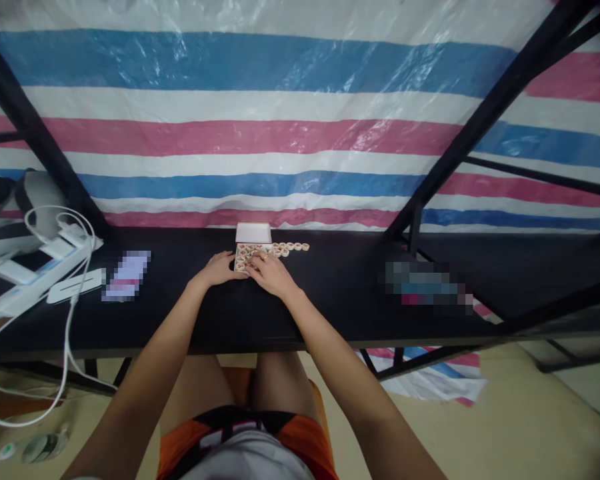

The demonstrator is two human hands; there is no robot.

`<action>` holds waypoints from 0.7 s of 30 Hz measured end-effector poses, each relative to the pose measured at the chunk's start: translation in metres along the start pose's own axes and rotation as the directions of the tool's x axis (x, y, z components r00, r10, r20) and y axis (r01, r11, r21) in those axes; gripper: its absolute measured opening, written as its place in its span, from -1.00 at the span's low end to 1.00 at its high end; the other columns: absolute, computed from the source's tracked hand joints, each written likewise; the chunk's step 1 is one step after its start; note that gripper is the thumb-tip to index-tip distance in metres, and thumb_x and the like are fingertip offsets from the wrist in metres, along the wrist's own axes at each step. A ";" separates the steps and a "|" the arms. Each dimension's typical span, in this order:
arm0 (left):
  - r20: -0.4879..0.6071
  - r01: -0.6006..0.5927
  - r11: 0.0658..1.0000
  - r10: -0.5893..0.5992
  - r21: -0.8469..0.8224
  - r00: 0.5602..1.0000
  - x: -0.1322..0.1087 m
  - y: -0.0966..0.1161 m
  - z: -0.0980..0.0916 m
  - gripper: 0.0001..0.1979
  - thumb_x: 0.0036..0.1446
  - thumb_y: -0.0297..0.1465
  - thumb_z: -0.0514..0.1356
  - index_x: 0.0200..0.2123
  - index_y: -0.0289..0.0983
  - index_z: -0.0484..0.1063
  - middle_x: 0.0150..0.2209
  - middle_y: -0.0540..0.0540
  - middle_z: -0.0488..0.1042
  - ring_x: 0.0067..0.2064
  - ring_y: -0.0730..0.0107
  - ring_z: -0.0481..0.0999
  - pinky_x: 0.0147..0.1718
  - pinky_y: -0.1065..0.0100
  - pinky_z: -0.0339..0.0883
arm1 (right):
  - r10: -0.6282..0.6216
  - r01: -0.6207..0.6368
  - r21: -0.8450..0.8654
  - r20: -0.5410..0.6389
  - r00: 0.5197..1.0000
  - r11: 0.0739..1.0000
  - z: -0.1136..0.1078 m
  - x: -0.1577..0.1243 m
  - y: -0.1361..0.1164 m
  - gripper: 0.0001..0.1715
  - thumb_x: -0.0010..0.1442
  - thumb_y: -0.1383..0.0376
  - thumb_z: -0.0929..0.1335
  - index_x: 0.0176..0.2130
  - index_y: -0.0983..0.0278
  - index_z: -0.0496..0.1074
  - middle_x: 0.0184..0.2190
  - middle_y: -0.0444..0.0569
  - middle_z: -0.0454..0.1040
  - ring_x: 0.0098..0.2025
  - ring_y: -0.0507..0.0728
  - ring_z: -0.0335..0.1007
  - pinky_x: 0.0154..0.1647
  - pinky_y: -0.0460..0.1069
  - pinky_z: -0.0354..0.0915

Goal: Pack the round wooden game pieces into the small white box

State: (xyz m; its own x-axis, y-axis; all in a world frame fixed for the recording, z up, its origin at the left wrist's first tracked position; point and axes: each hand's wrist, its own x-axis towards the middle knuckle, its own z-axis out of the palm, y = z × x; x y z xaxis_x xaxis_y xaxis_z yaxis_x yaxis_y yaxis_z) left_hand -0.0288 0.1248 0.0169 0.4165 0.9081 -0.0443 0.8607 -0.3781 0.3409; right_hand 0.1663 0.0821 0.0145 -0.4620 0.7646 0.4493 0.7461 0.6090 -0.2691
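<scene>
- Left hand (217, 270): fingers spread, at the open box's (253, 233) left side.
- Right hand (270, 272): fingers bent over box; hold cannot be determined.
- Loose discs (298, 247): right of box.

discs (241, 266) under right hand (270, 273): partly hidden | disc markings: too small to read | flat oblong (128, 275) toward worktop's (345, 287) left end: blurred to blocks | item (425, 281) near worktop's right end: likewise | white cable (73, 301): cut off, left picture edge
</scene>
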 end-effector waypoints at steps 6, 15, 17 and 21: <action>-0.004 -0.019 1.000 0.020 0.007 1.000 0.002 -0.003 0.003 -0.14 -0.08 0.17 0.13 0.24 -0.14 0.23 0.29 -0.16 0.16 0.32 -0.07 0.05 0.24 0.08 -0.07 | -0.056 0.056 -0.001 0.054 0.997 0.998 0.000 -0.001 0.000 -0.67 0.35 0.17 0.20 -0.19 0.22 0.48 -0.12 0.00 0.42 -0.04 0.12 0.32 0.05 0.02 0.19; -0.001 -0.023 0.999 0.023 0.026 1.000 0.004 -0.004 0.003 -0.16 -0.05 0.14 0.13 0.23 -0.17 0.22 0.29 -0.16 0.16 0.32 -0.03 0.06 0.25 0.11 -0.07 | -0.088 0.088 0.001 0.075 0.993 0.996 -0.007 -0.002 -0.004 -0.65 0.33 0.09 0.22 -0.10 0.17 0.49 -0.05 0.00 0.41 0.02 0.15 0.28 0.08 0.06 0.17; 0.000 -0.018 1.000 0.018 0.025 1.000 0.004 -0.005 0.003 -0.15 -0.05 0.15 0.12 0.24 -0.17 0.22 0.29 -0.16 0.16 0.32 -0.04 0.05 0.25 0.10 -0.07 | -0.079 0.080 -0.006 0.079 0.994 0.997 -0.007 -0.003 -0.005 -0.64 0.33 0.09 0.21 -0.12 0.17 0.49 -0.06 0.00 0.41 0.01 0.15 0.29 0.07 0.06 0.18; 0.000 -0.006 1.000 0.006 0.020 1.000 0.002 -0.004 0.003 -0.12 -0.07 0.17 0.12 0.25 -0.18 0.20 0.29 -0.17 0.16 0.32 -0.07 0.05 0.25 0.09 -0.08 | -0.057 0.060 -0.035 0.069 0.996 0.998 -0.008 -0.003 -0.005 -0.65 0.32 0.09 0.22 -0.16 0.19 0.50 -0.09 0.00 0.41 0.00 0.14 0.30 0.06 0.03 0.19</action>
State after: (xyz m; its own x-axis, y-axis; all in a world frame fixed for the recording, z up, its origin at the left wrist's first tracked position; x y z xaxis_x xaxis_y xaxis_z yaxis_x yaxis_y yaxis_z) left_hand -0.0303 0.1280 0.0126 0.4212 0.9060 -0.0422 0.8641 -0.3867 0.3221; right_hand 0.1675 0.0754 0.0214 -0.5360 0.7410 0.4045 0.7333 0.6460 -0.2119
